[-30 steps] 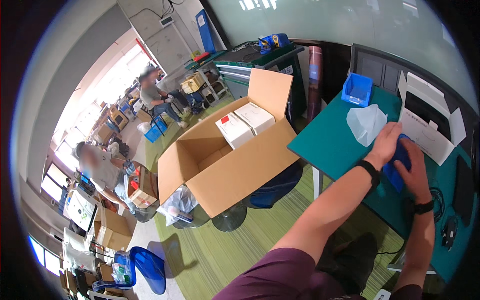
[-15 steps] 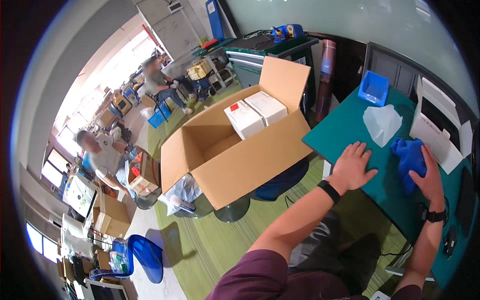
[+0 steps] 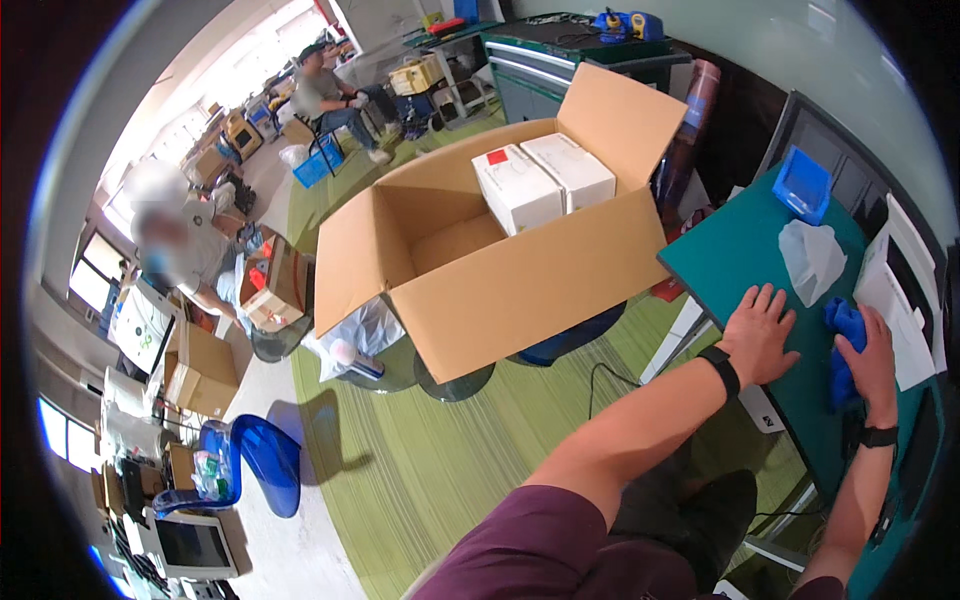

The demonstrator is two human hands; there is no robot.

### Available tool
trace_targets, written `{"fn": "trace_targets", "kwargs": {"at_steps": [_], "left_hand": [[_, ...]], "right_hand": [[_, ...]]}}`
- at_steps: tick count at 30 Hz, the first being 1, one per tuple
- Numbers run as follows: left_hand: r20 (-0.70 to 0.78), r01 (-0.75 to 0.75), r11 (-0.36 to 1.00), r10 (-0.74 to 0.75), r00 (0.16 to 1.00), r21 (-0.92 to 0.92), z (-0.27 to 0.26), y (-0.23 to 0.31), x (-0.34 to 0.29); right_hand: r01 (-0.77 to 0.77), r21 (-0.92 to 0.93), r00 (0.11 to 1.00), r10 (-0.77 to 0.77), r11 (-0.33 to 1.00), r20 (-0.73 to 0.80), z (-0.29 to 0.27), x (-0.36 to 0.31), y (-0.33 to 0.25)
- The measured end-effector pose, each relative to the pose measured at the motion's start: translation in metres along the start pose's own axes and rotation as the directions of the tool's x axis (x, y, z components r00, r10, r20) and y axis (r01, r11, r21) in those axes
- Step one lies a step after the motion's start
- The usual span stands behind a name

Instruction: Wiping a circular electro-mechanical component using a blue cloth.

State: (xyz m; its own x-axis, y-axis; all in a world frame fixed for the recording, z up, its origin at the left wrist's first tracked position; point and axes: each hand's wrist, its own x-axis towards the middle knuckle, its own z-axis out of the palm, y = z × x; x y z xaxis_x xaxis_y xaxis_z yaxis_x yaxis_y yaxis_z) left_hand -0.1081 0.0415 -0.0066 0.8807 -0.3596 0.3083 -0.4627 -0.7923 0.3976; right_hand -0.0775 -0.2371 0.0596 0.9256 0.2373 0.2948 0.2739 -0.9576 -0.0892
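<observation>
My left hand (image 3: 762, 334) lies flat on the green tabletop (image 3: 712, 256), fingers spread, holding nothing. A blue cloth (image 3: 845, 350) is bunched on the same table under my right hand (image 3: 873, 364), whose fingers curl round it. Just beyond the cloth sits a crumpled white sheet (image 3: 811, 258), apart from both hands. An opened white box (image 3: 897, 305) stands right of the cloth, its flaps raised. Farther back, a small blue plastic bin (image 3: 803, 184) rests near the table's far edge.
Left of the table, a large open cardboard carton (image 3: 540, 285) holds white boxes (image 3: 525, 190). A dark monitor (image 3: 828, 135) stands behind the table. Two people sit to the left, one beside a small carton (image 3: 275, 290). A blue chair (image 3: 268, 465) stands lower left.
The view has turned, so the table and my hands appear farther right. The blue cloth looks more bunched under my right hand. My left hand stays flat on the table.
</observation>
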Motion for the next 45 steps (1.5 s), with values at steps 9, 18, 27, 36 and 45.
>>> {"fn": "trace_targets", "kwargs": {"at_steps": [9,18,27,36,45], "left_hand": [[0.027,0.008,0.999,-0.007,1.000,-0.034,0.011,-0.008,0.003],[0.055,-0.005,0.996,0.009,0.998,-0.088,0.003,-0.002,0.004],[0.044,-0.019,0.999,0.021,0.999,-0.036,0.001,-0.003,0.000],[0.091,-0.026,0.999,0.022,0.996,0.039,-0.012,0.000,-0.004],[0.156,-0.049,0.991,0.029,0.987,0.125,-0.021,0.013,-0.003]], "right_hand": [[0.022,0.476,0.984,-0.104,0.879,0.147,-0.011,-0.004,0.033],[0.019,0.173,1.000,-0.023,0.985,0.018,0.003,-0.014,0.036],[-0.011,0.370,0.999,0.028,0.929,-0.041,0.003,-0.027,0.034],[-0.124,0.131,0.984,0.138,0.984,-0.110,0.014,-0.047,0.027],[-0.202,-0.150,0.979,0.205,0.968,0.000,-0.015,-0.044,0.011]]}}
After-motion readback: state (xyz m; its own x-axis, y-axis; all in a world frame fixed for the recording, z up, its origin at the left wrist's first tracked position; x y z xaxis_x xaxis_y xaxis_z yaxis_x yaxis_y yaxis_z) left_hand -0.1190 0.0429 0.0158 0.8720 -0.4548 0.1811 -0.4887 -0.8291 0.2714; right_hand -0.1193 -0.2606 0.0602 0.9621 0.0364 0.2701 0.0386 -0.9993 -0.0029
